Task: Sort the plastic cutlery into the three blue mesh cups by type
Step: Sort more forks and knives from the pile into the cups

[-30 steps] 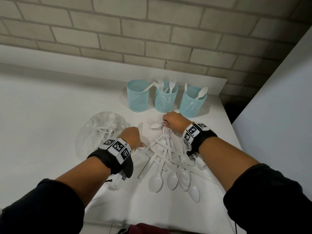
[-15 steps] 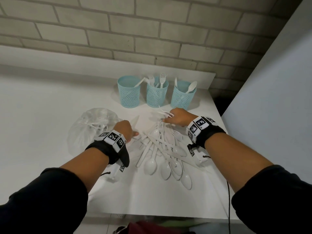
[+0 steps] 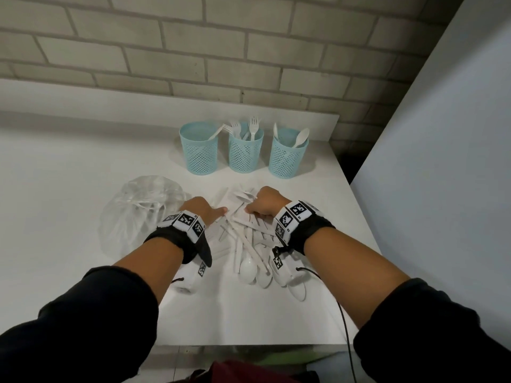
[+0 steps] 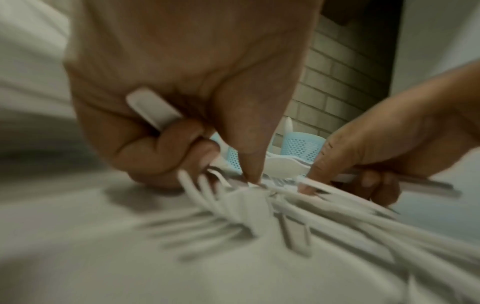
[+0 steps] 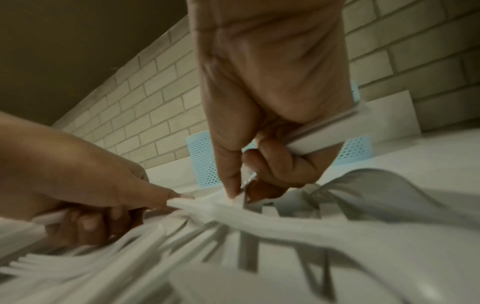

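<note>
The loose pile of white plastic cutlery (image 3: 249, 239) lies on the white surface (image 3: 69, 172) between the two hands, well apart from the cups. Most pieces run with their long axis from near to far: the spoons' bowls point toward the person at the near edge of the pile, and their handles fan away toward the cups. A few handles cross the others at a slant.

The left hand (image 3: 203, 211) sits at the pile's left edge. Its grip is closed on one white handle (image 4: 153, 110), which passes through the curled fingers and sticks out up and back behind the palm, while the thumb tip presses down into the pile. The right hand (image 3: 266, 201) sits at the pile's far right. Its curled fingers hold another white handle (image 5: 327, 131), which juts out to the hand's right, and its thumb also points down onto the pile. Which type each held piece is cannot be told.

Black-and-white square code markers are printed on both wrist bands; no readable writing shows.

Three blue mesh cups stand in a row at the back of the surface. The left cup (image 3: 198, 153) holds one piece leaning right, the middle cup (image 3: 245, 153) holds forks with tines up, and the right cup (image 3: 287, 158) holds spoons with bowls up. A crumpled clear plastic bag (image 3: 138, 211) lies left of the left hand.
</note>
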### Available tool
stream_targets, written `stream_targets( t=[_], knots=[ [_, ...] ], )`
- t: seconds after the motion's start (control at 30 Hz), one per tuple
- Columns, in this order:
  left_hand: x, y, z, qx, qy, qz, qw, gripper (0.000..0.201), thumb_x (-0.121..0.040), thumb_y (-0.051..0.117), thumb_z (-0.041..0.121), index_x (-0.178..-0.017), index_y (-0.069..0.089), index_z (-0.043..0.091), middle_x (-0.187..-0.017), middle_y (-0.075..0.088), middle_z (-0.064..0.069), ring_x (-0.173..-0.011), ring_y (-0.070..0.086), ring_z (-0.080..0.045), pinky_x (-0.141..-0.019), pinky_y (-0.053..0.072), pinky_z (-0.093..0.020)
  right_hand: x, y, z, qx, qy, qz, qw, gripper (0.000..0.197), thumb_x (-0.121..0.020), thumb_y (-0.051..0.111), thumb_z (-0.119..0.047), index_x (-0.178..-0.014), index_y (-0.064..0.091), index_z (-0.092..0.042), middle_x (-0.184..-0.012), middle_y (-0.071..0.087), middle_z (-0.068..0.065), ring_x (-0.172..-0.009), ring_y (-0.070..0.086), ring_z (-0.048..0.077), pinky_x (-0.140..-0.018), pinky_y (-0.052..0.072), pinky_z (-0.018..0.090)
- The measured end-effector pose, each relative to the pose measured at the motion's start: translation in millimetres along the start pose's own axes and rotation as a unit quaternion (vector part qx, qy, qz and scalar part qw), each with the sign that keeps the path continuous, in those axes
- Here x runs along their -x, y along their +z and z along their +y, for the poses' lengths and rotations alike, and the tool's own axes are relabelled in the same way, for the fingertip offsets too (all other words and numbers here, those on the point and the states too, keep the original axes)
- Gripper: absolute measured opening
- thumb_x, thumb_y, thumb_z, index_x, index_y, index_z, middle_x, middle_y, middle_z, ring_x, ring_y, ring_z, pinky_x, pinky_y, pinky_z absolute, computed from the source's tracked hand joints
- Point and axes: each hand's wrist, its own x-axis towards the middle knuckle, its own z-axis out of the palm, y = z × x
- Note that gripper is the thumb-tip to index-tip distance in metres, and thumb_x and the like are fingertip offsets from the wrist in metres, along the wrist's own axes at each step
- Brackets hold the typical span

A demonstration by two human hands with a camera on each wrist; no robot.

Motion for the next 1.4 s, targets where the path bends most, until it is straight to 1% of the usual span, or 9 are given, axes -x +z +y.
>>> stream_targets(
  t=[0.13, 0.3, 0.37, 0.53, 0.63, 0.83, 1.0, 1.17, 1.4],
  knots=[
    [-3.8, -5.6, 9.7, 0.093, -0.03, 0.003, 0.995, 0.043, -0.089, 0.055, 0.034, -0.061, 0.036, 0.008, -0.087, 0.05, -0.011, -0.077, 0.049, -0.025, -0.071, 0.037, -0.029, -1.4, 1.7, -4.4, -0.109, -0.015, -0.013, 0.994, 0.022, -0.084, 0.06, -0.014, -0.066, 0.047, -0.009, -0.06, 0.051, 0.008, -0.046, 0.043, 0.017, -0.044, 0.035, 0.025],
    [-9.1, -18.9, 14.5, 0.243, -0.018, 0.019, 0.97, 0.044, -0.091, 0.053, 0.037, -0.062, 0.042, 0.006, -0.06, 0.045, -0.007, -0.052, 0.042, -0.019, -0.05, 0.033, -0.025, 3.3, -12.2, -9.2, -0.286, -0.053, 0.002, 0.957, 0.012, -0.094, 0.053, -0.02, -0.097, 0.057, -0.009, -0.08, 0.065, -0.002, -0.049, 0.046, 0.007, -0.037, 0.034, 0.016],
    [-9.5, -27.6, 19.8, 0.318, 0.01, 0.029, 0.947, 0.037, -0.094, 0.05, 0.034, -0.07, 0.048, 0.005, -0.063, 0.043, -0.007, -0.053, 0.039, -0.018, -0.052, 0.032, -0.025, 4.1, -20.0, -14.3, -0.366, -0.057, -0.007, 0.929, 0.023, -0.096, 0.051, -0.019, -0.111, 0.057, -0.003, -0.083, 0.066, -0.001, -0.061, 0.052, 0.01, -0.048, 0.043, 0.018],
    [-5.5, -49.6, 38.4, 0.434, 0.075, 0.036, 0.897, 0.033, -0.1, 0.033, 0.022, -0.105, 0.062, 0.007, -0.068, 0.044, -0.006, -0.056, 0.038, -0.017, -0.053, 0.031, -0.026, 7.2, -31.7, -33.3, -0.473, -0.052, -0.039, 0.879, 0.017, -0.099, 0.041, -0.013, -0.088, 0.053, -0.008, -0.083, 0.062, 0.009, -0.076, 0.059, 0.016, -0.077, 0.05, 0.032],
    [-2.9, -52.7, 43.7, 0.508, 0.097, -0.003, 0.856, 0.036, -0.101, 0.031, 0.03, -0.105, 0.061, 0.01, -0.075, 0.057, -0.004, -0.066, 0.053, -0.016, -0.061, 0.045, -0.027, 10.6, -33.2, -43.5, -0.512, -0.062, -0.043, 0.856, 0.024, -0.101, 0.036, -0.011, -0.111, 0.053, 0.003, -0.085, 0.06, 0.014, -0.077, 0.059, 0.023, -0.096, 0.046, 0.048],
    [-8.4, -50.5, 44.0, 0.58, 0.078, -0.021, 0.81, 0.045, -0.099, 0.03, 0.045, -0.09, 0.061, 0.013, -0.097, 0.066, -0.015, -0.091, 0.064, -0.03, -0.087, 0.053, -0.048, 12.8, -26.7, -52.2, -0.508, -0.078, -0.043, 0.857, 0.028, -0.101, 0.032, -0.006, -0.121, 0.051, 0.0, -0.082, 0.06, 0.009, -0.074, 0.06, 0.022, -0.081, 0.051, 0.041],
    [-14.4, -39.8, 46.1, 0.617, 0.018, -0.125, 0.777, 0.057, -0.1, 0.021, 0.047, -0.097, 0.061, 0.008, -0.097, 0.064, -0.022, -0.084, 0.062, -0.034, -0.078, 0.051, -0.044, 13.4, -20.2, -55.2, -0.471, -0.062, -0.015, 0.88, 0.018, -0.101, 0.034, -0.013, -0.097, 0.052, -0.012, -0.082, 0.057, 0.004, -0.068, 0.056, 0.018, -0.047, 0.044, 0.023],
    [-6.9, -33.7, 49.0, 0.66, 0.062, -0.183, 0.726, 0.049, -0.102, 0.025, 0.035, -0.13, 0.047, 0.001, -0.095, 0.064, -0.013, -0.082, 0.06, -0.023, -0.071, 0.049, -0.034, 10.8, -16.9, -48.1, -0.43, -0.068, 0.021, 0.9, 0.034, -0.102, 0.031, -0.018, -0.133, 0.043, -0.011, -0.125, 0.055, 0.005, -0.117, 0.05, 0.02, -0.086, 0.037, 0.027],
    [-3.8, -29.9, 49.7, 0.626, 0.137, -0.22, 0.735, 0.04, -0.102, 0.025, 0.008, -0.139, 0.033, -0.004, -0.087, 0.073, -0.008, -0.074, 0.07, -0.015, -0.07, 0.057, -0.029, -4.0, -11.9, -42.6, -0.451, -0.063, 0.016, 0.89, 0.042, -0.103, 0.025, -0.031, -0.136, 0.04, -0.01, -0.133, 0.053, 0.011, -0.122, 0.051, 0.028, -0.104, 0.041, 0.04]
  ],
)
